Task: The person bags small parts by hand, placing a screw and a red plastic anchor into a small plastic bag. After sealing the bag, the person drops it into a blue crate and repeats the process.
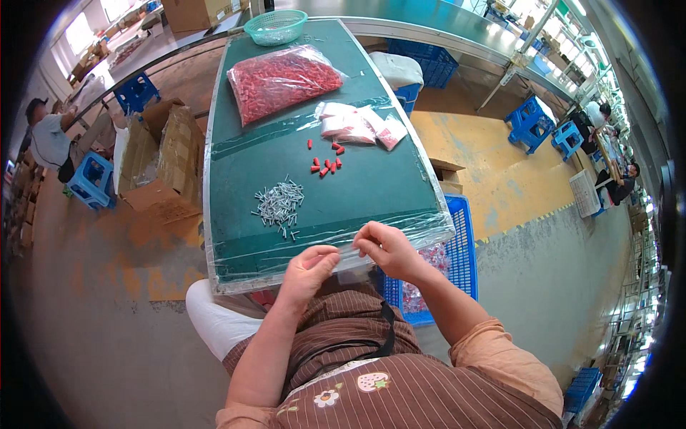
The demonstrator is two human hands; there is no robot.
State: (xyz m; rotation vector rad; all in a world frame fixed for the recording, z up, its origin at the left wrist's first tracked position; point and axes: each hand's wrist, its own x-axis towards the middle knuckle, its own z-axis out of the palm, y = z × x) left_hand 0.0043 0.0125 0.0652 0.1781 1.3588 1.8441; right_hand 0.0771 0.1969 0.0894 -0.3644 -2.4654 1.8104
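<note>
Both my hands meet at the near edge of the green-topped table [321,196], each with its fingers pinched. Between them stretches a small clear plastic bag [349,259]. My left hand [309,270] grips its left end, and my right hand [386,249] has the other end. What the bag contains, if anything, I cannot make out. Just beyond lies a pile of small silver screws [279,204]. Several red plastic caps [329,168] are scattered farther up the table. Behind them are small filled clear packets [357,124] with red showing through.
A large clear bag of red caps [282,82] and a pale green basket [276,28] occupy the table's far end. A blue crate [468,247] with packets stands below the right edge. On the left are an open cardboard box [164,161], blue stools [93,179] and a person.
</note>
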